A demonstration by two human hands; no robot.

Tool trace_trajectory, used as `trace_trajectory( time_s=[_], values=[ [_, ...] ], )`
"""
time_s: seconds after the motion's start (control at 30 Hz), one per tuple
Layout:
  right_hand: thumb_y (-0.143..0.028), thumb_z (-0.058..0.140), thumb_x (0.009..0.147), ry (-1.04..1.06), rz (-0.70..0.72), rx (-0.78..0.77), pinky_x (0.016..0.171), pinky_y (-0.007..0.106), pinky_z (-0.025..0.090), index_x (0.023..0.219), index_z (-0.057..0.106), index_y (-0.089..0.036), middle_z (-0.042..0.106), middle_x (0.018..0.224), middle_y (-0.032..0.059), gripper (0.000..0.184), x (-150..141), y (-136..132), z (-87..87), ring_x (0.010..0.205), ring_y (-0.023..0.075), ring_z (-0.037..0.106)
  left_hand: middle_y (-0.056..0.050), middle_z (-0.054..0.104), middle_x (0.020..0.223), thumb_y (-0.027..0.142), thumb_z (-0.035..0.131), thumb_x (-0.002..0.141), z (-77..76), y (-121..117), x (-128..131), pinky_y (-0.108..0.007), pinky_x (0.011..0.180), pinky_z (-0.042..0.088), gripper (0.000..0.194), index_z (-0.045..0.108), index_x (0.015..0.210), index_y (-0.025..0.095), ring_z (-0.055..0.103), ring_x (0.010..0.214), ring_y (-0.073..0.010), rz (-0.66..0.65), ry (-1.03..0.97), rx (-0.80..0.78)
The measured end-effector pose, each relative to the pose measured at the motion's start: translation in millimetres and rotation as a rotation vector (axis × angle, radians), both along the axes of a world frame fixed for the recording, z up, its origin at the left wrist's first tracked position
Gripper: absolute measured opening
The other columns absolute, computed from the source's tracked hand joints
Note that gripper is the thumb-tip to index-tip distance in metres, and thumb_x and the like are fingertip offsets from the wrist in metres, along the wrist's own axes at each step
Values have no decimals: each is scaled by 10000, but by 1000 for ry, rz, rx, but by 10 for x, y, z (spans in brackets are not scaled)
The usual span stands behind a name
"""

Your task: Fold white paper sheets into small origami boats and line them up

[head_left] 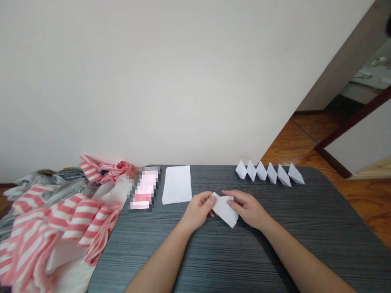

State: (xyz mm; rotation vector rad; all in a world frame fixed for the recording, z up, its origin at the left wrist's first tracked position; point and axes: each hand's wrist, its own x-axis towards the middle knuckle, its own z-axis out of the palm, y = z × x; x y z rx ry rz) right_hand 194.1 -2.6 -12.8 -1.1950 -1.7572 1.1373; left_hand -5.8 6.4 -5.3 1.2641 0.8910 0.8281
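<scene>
A partly folded sheet of white paper [225, 210] is held between my two hands, above the middle of the dark table. My left hand [200, 208] pinches its left corner, thumb on top. On the right side, my right hand [247, 208] grips the paper with the thumb over its face and the index finger behind its upper edge. The fingers under the paper are mostly hidden. Beyond my right hand stands a row of several folded white paper shapes [272, 174] with pointed tops. A stack of flat white paper [177, 185] lies past my left hand.
The dark wood-grain table [221, 267] meets a pale wall at its far edge. A blurred-out phone-like rectangle [145, 188] lies at the table's left. Red-and-white striped cloth [64, 219] is heaped beside the left edge. Wooden floor [375, 198] shows on the right.
</scene>
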Motion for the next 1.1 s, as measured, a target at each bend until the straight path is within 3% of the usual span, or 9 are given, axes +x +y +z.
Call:
trace_trajectory(
  time_s=[0.13,0.27,0.43,0.67,1.1],
  values=[
    [-300,523,849,164,-12,-127,603,264,453,1231,493,-201,634,860,42,396,-12,-1,-54,694,154,582,-8,587,608,402,533,804,0,-8,22,-201,482,396,262,557,802,141,537,519,-107,31,79,0],
    [-314,532,845,256,-16,-124,627,265,449,1218,470,-197,623,870,39,395,-5,3,-78,718,151,581,-11,607,596,389,506,823,-30,9,24,-204,479,407,248,516,851,143,553,503,-112,92,23,-24],
    [-352,553,825,159,-53,-139,531,242,411,1136,525,-180,628,747,20,356,-3,10,-99,598,138,551,-21,622,614,383,521,815,-43,16,15,-202,483,418,242,471,825,147,569,518,-113,121,-39,-54],
    [-342,534,830,68,-133,-90,507,239,409,998,606,-186,652,766,34,240,11,17,-81,603,150,560,-24,636,642,304,561,781,20,-9,37,-214,519,443,224,533,922,132,578,539,-113,80,-3,-61],
    [-306,535,822,10,-155,-13,553,251,429,970,654,-205,669,776,23,215,14,29,-47,623,161,570,-25,634,635,301,542,791,9,-5,25,-213,518,439,191,556,892,139,573,537,-116,55,9,-62]
  ],
)
